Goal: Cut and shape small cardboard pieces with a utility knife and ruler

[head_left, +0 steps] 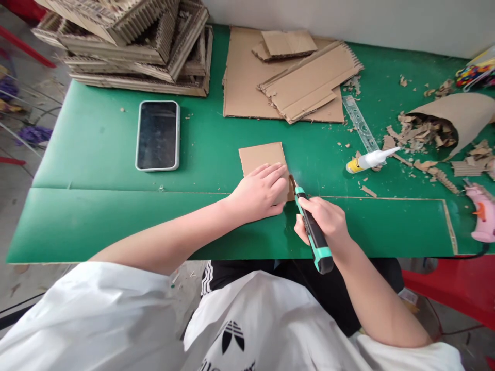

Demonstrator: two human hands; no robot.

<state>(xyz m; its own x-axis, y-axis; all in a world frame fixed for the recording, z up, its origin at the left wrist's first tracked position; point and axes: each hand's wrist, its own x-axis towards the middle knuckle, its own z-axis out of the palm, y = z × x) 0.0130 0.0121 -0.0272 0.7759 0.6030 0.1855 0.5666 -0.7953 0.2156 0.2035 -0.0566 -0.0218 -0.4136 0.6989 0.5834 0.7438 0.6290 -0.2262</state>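
A small cardboard piece point(261, 156) lies on the green table point(209, 175) in front of me. My left hand point(263, 191) rests flat on it with the fingers stretched out, pressing it against the tabletop. In my right hand point(325, 221) is a black and teal utility knife point(315, 234), gripped with the fingers wrapped round its handle. The knife's tip touches or nearly touches the right edge of the cardboard, where a narrow brown strip shows. Part of the cardboard is hidden under my left hand.
Stacked cardboard frames point(135, 56) stand at the back left, with a phone point(158, 135) in front. Behind the hands lie cardboard sheets point(243, 77). To the right are a clear ruler point(360, 123), a glue bottle point(371, 161), a cardboard cone point(469, 121), scraps and a pink glue gun point(481, 214).
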